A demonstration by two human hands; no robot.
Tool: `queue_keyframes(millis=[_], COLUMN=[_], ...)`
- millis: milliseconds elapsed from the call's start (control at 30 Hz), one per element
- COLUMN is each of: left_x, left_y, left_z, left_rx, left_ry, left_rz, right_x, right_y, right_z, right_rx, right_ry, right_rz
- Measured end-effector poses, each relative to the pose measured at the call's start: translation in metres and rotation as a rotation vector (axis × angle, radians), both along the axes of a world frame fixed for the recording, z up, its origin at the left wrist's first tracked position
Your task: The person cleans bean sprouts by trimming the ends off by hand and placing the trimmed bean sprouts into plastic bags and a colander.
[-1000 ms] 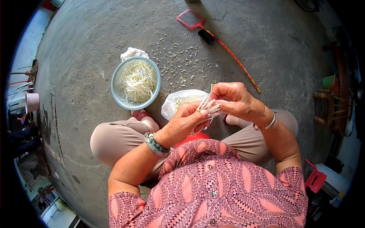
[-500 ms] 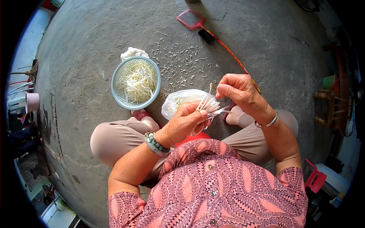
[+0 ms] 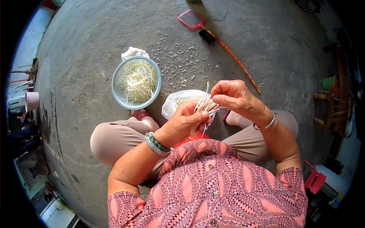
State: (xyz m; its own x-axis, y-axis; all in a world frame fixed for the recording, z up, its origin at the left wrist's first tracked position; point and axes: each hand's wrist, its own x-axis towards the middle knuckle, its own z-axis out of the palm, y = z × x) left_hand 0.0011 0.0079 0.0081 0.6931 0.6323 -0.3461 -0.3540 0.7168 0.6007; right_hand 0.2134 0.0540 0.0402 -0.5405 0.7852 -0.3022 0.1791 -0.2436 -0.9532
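Observation:
A small bunch of bean sprouts [image 3: 207, 104] is gripped in my left hand [image 3: 186, 121], their pale stems fanning out past thumb and fingers. My right hand [image 3: 241, 99] is at the upper right of this bunch, thumb and forefinger pinched close against the stem ends. Whatever lies between those fingertips is too small to make out. Just beyond my left hand, a white plastic bag [image 3: 169, 107] lies open on the floor with more sprouts showing inside. Up and to the left, a pale blue colander [image 3: 115, 90] holds a heap of sprouts [image 3: 140, 81].
Broken sprout ends [image 3: 181, 62] are scattered across the concrete floor [image 3: 83, 57]. A red fly swatter [image 3: 192, 19] lies farther out, beside a black object [image 3: 207, 37]. Crumpled white plastic [image 3: 134, 52] touches the colander's far side. Wooden furniture [image 3: 327, 108] stands at right.
My right hand has come down and left, its fingertips now at the stem ends in my left hand. The bunch has shifted slightly; my left hand stays nearly in place.

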Motion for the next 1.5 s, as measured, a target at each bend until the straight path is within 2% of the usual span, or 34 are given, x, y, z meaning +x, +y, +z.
queue_keyframes(millis=[133,233,467,667,1000,1100,1233,1367,1500], left_x=[0.001,0.0,0.0,-0.001,0.0,0.0,-0.001,-0.002,-0.004], left_y=[0.0,0.001,0.0,-0.001,-0.002,-0.001,0.001,0.0,0.001], left_z=[0.003,0.0,0.003,0.001,0.002,0.002,0.003,-0.001,-0.008], left_rx=[-0.017,0.034,0.023,0.053,0.08,0.051,-0.009,-0.1,-0.197], left_ry=[0.011,0.051,0.056,0.073,0.103,0.088,0.083,-0.013,-0.156], left_rz=[0.018,-0.05,-0.05,-0.08,-0.14,-0.148,-0.101,0.025,0.124], right_x=[0.002,0.001,0.003,0.004,0.0,-0.003,0.004,0.017,0.019], right_y=[0.003,0.007,0.007,0.007,0.001,-0.002,0.005,0.021,0.019], right_z=[0.0,-0.002,0.002,0.001,-0.007,-0.011,-0.016,-0.006,-0.017], right_rx=[0.056,-0.047,-0.146,-0.15,0.243,0.305,-0.021,0.17,0.194], right_ry=[-0.044,0.014,0.105,0.02,-0.032,-0.037,0.024,-0.273,-0.127], right_rz=[0.01,-0.051,0.082,0.202,0.24,0.206,-0.054,-0.227,-0.348])
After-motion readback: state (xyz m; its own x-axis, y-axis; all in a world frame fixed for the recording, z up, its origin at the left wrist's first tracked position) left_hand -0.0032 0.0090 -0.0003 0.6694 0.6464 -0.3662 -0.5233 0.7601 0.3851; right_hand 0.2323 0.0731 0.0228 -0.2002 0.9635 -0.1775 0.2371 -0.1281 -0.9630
